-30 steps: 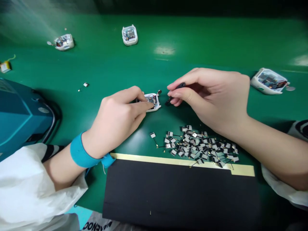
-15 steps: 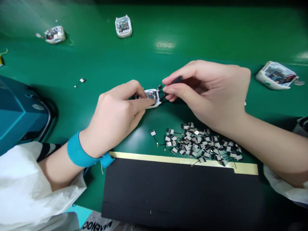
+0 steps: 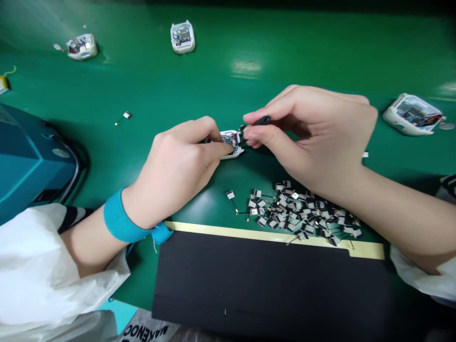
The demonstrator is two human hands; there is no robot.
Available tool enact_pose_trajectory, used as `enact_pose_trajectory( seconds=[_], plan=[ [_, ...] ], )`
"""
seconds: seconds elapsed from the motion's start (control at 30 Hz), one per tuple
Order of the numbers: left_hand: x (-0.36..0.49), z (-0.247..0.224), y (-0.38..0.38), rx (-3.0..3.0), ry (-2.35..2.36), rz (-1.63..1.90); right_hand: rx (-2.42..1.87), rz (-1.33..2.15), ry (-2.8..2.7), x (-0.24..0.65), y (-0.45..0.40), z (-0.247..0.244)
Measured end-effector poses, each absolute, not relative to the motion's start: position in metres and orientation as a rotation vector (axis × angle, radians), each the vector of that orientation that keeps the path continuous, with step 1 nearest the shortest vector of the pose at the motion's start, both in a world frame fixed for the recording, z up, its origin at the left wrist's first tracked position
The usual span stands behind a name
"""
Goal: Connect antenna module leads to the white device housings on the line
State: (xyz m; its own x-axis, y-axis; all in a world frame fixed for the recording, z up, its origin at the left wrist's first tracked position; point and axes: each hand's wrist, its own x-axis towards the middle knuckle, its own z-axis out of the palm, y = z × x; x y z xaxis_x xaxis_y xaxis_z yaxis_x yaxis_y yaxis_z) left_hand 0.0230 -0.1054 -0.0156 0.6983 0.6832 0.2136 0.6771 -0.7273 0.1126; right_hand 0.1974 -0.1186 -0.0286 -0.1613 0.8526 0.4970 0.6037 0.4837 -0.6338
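Note:
My left hand (image 3: 188,164) pinches a white smartwatch housing (image 3: 238,153) on the green table, fingertips over its near side. A circuit board and small parts show inside the housing; the left fingers hide the rest. Between the thumb and fingers of my right hand (image 3: 302,133) is a slim black hand tool (image 3: 262,120). Its lower end meets the right edge of the housing, where a small dark round part (image 3: 242,128) sticks out. Whether the tip touches the board I cannot tell.
Many small antenna pieces with short black cables (image 3: 302,211) lie heaped below my right hand. A black mat (image 3: 267,285) with a yellow strip fills the front. Other white housings (image 3: 183,38) stand farther back and at right (image 3: 413,114). A teal machine (image 3: 32,161) is at left.
The tool tip has shifted from beside the housing's lower right corner up onto its right edge. The whole scene has slid slightly to the right in view.

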Motion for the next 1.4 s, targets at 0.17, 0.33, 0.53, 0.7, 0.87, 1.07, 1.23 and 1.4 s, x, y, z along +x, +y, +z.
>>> enact_pose_trajectory(
  seconds=[0.17,0.33,0.53,0.7,0.87,1.07,1.23,1.4],
  plan=[
    [0.023,-0.016,-0.105,2.877,1.142,0.394,-1.178,0.334,-1.92,0.199,-0.117,-0.031],
    [0.024,-0.015,-0.104,2.923,1.147,0.347,-1.194,0.322,-1.967,0.198,-0.118,-0.031],
    [0.024,-0.016,-0.103,2.993,1.129,0.299,-1.304,0.486,-2.013,0.19,-0.121,-0.022],
    [0.025,-0.015,-0.103,2.956,1.132,0.245,-1.275,0.463,-2.016,0.186,-0.12,-0.026],
    [0.024,-0.014,-0.103,2.912,1.114,0.251,-1.206,0.438,-1.99,0.188,-0.116,-0.035],
    [0.02,-0.017,-0.102,2.931,1.04,0.325,-1.141,0.481,-1.949,0.187,-0.112,-0.038],
    [0.02,-0.014,-0.116,2.926,1.072,0.349,-1.067,0.649,-1.759,0.2,-0.105,-0.02],
    [0.016,-0.01,-0.129,2.606,1.044,0.469,-1.196,0.561,-1.978,0.218,-0.106,-0.001]
  ],
)
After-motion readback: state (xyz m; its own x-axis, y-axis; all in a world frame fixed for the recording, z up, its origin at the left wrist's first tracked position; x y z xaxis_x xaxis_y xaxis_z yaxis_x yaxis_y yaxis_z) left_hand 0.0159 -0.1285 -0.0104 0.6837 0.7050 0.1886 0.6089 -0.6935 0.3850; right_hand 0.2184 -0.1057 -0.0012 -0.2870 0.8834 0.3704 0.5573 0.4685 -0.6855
